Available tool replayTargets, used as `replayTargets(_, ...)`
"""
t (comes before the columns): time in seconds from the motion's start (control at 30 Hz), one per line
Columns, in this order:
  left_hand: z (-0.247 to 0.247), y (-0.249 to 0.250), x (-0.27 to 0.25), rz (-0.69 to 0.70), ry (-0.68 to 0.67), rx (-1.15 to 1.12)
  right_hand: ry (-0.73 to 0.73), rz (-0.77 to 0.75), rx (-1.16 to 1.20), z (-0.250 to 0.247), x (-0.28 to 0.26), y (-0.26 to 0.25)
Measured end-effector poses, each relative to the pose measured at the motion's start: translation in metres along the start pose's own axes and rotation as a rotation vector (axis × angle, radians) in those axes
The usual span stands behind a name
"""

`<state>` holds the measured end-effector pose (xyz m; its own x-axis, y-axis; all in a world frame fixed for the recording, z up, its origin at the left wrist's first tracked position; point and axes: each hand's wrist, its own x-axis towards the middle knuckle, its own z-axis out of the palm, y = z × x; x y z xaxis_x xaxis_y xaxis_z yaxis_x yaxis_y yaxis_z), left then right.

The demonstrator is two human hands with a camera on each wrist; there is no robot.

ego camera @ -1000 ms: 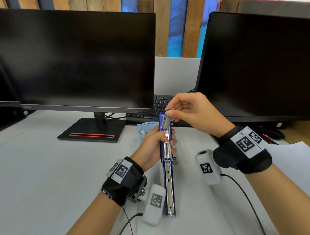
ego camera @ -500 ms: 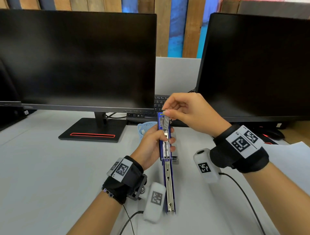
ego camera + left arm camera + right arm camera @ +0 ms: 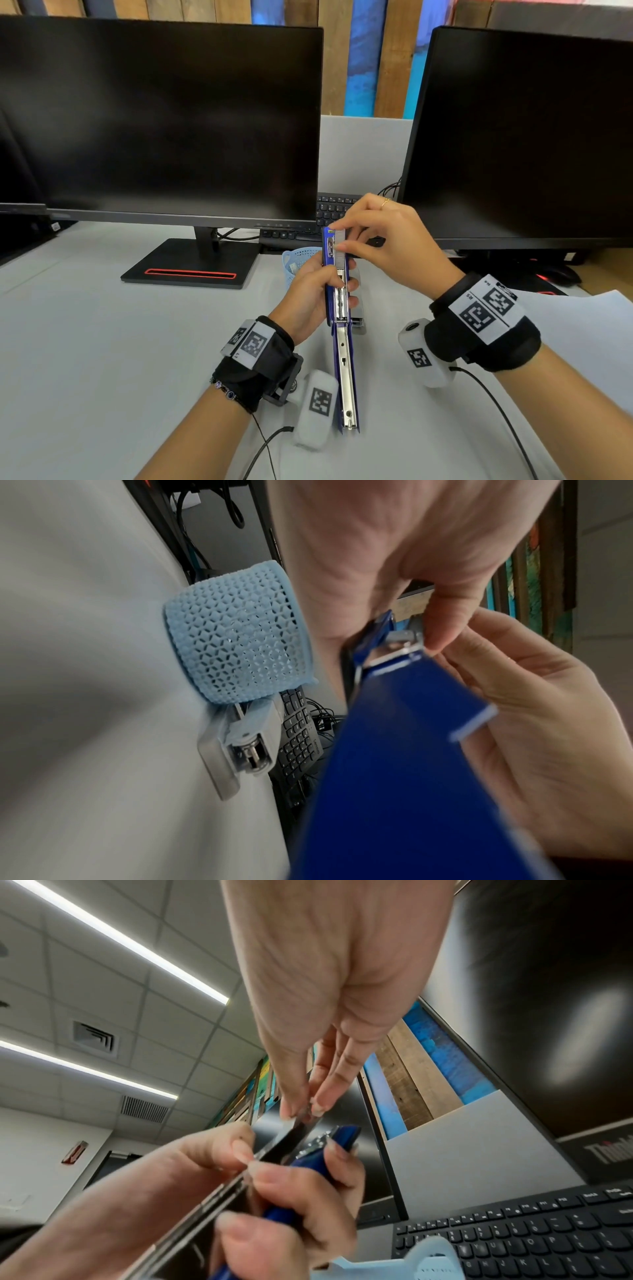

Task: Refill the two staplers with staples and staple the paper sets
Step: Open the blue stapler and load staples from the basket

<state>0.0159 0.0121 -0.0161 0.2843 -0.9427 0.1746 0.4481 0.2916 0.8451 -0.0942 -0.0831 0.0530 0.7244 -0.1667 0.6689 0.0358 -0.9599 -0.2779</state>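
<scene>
My left hand [image 3: 317,298] grips a blue stapler [image 3: 346,377] that is swung wide open, its metal channel facing up and its lid stretching back toward me. My right hand [image 3: 339,236] pinches a silver strip of staples [image 3: 340,255] between thumb and forefinger, and the strip lies along the channel's far end. The same pinch shows at the right fingertips [image 3: 316,1106] in the right wrist view. A second, pale blue-grey stapler [image 3: 240,739] lies on the desk beside the basket, mostly hidden in the head view. White paper [image 3: 589,342] lies at the right.
A light blue mesh basket [image 3: 294,260] stands just beyond my left hand. Two dark monitors [image 3: 161,120] [image 3: 527,137] and a black keyboard [image 3: 329,209] close off the back of the grey desk [image 3: 102,359]. Wrist-camera cables trail beneath both forearms.
My right hand has lowered the staple strip from a tilted pose above the stapler's tip until it lies along the channel. The left hand has kept its grip and hardly moved.
</scene>
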Motion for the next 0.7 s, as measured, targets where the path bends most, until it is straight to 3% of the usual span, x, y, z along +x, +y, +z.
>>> replayTargets(0.7,-0.007,-0.004,0.003,-0.002,0.006,0.073,0.075,-0.036,0.041,0.026,-0.024,0.015)
